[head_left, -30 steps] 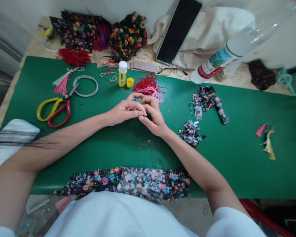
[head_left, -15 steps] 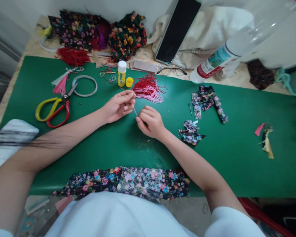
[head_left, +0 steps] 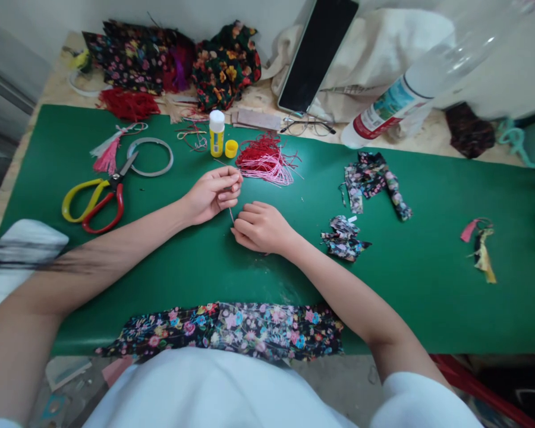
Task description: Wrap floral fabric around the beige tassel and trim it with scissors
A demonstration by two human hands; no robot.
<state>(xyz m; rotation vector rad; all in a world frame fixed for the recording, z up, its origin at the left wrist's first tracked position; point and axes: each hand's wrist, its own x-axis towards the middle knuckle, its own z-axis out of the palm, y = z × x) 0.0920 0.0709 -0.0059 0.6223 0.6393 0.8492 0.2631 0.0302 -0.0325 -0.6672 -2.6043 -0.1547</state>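
A thin pale cord [head_left: 232, 215] runs between my two hands above the green mat. My left hand [head_left: 216, 193] pinches its upper part between thumb and fingertips. Its lower end is gripped by my right hand [head_left: 261, 227], whose fingers are curled. Just beyond my left hand lies a bundle of red and pink cords [head_left: 267, 160]. Next to the bundle stand a glue stick [head_left: 216, 134] and its yellow cap [head_left: 231, 148]. To the right of my right hand is a folded floral scrap [head_left: 344, 239].
Scissors [head_left: 111, 193], a pale ring [head_left: 150, 157] and a tassel [head_left: 108, 153] lie at the left. Floral cloth [head_left: 249, 328] lines the mat's near edge. Behind stand a phone [head_left: 317, 56] and a bottle [head_left: 386, 110]; glasses [head_left: 307, 126] lie between them. More tassels [head_left: 484, 249] are at the right.
My right hand has moved left and slightly down, its end of the cord now below my left hand. My left hand keeps its pinch and has barely moved.
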